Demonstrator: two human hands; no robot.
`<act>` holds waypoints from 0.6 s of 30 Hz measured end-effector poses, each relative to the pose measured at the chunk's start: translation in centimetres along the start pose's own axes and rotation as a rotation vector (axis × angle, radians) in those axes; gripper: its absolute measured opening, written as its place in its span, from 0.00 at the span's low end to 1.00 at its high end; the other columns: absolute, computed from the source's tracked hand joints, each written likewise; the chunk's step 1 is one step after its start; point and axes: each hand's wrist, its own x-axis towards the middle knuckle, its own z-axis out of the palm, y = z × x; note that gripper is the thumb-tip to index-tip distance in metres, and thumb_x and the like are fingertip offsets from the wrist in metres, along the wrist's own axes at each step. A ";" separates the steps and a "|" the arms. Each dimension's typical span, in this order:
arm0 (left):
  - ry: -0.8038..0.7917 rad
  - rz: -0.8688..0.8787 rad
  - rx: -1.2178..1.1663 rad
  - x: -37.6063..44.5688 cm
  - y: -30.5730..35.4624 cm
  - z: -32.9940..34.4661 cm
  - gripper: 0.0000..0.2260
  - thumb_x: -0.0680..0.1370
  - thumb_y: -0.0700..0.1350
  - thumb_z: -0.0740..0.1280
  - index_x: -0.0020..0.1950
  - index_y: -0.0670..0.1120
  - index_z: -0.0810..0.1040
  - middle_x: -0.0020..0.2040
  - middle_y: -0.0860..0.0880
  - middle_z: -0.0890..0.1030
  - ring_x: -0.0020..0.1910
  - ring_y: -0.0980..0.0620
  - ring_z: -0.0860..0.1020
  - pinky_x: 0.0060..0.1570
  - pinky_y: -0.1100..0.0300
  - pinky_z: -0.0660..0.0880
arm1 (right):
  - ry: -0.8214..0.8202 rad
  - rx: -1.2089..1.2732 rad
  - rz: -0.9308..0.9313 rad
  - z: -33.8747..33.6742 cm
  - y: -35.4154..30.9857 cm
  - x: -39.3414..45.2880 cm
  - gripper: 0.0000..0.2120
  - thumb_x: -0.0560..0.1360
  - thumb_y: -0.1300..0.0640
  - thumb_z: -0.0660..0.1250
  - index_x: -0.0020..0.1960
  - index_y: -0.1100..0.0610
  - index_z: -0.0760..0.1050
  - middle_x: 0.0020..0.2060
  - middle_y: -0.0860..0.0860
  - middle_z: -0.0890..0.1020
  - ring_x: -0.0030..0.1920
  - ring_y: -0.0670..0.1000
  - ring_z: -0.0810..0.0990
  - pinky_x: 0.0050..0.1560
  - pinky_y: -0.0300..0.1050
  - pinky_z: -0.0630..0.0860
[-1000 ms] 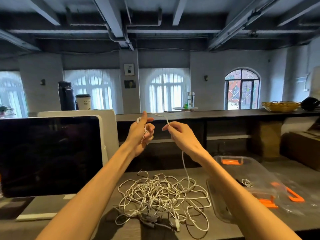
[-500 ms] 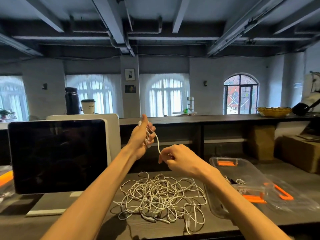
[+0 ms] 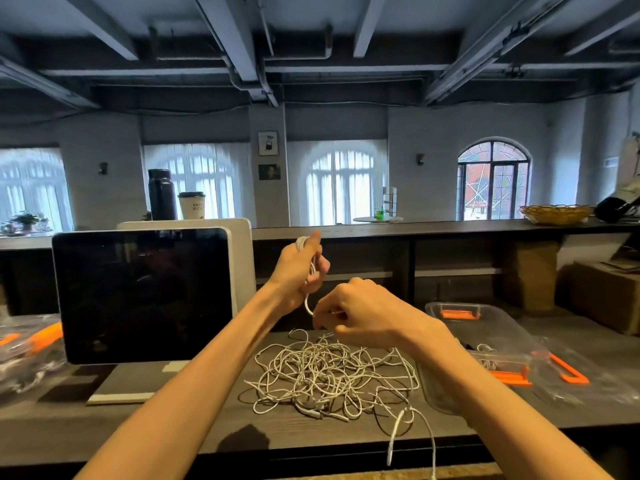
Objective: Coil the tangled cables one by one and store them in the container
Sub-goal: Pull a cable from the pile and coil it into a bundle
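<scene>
**user1:** So how far along is this? Looks barely started to me.

**user2:** Yeah, early days. Most of the white cables [image 3: 329,375] are one tangled heap on the desk [image 3: 104,424] at lower centre, with one end dangling over the front edge. The clear container [image 3: 485,327] at right centre seems to have a bit of cable in it, hard to tell how much.

**user1:** And the hands?

**user2:** Both sit above the heap. The left hand [image 3: 298,268] grips a small coil [image 3: 302,242], fingers curled round it. Just below and beside it, the right hand [image 3: 356,313] pinches the strand running between them, feeding the next loop, I'd guess.
</scene>
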 end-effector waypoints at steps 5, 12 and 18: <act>-0.137 -0.060 0.290 -1.4 0.2 0.2 0.28 0.77 0.71 0.59 0.41 0.46 0.78 0.38 0.39 0.78 0.38 0.43 0.72 0.36 0.57 0.69 | 0.332 0.169 -0.081 -1.3 1.3 0.1 0.07 0.76 0.59 0.73 0.51 0.50 0.85 0.44 0.46 0.87 0.44 0.46 0.84 0.47 0.53 0.83; -0.428 -0.278 0.042 -3.1 0.6 0.7 0.35 0.73 0.73 0.51 0.46 0.41 0.77 0.24 0.49 0.68 0.21 0.56 0.69 0.30 0.58 0.77 | 0.572 0.265 -0.090 -1.6 2.7 0.3 0.06 0.77 0.53 0.75 0.51 0.54 0.82 0.41 0.44 0.84 0.42 0.42 0.81 0.44 0.44 0.79; -0.594 -0.311 0.040 -4.1 0.1 0.9 0.27 0.71 0.72 0.59 0.36 0.47 0.70 0.25 0.52 0.63 0.21 0.58 0.58 0.22 0.67 0.57 | 0.532 0.538 0.004 -1.3 3.5 -0.4 0.15 0.74 0.44 0.74 0.50 0.56 0.80 0.33 0.48 0.81 0.33 0.46 0.81 0.37 0.42 0.80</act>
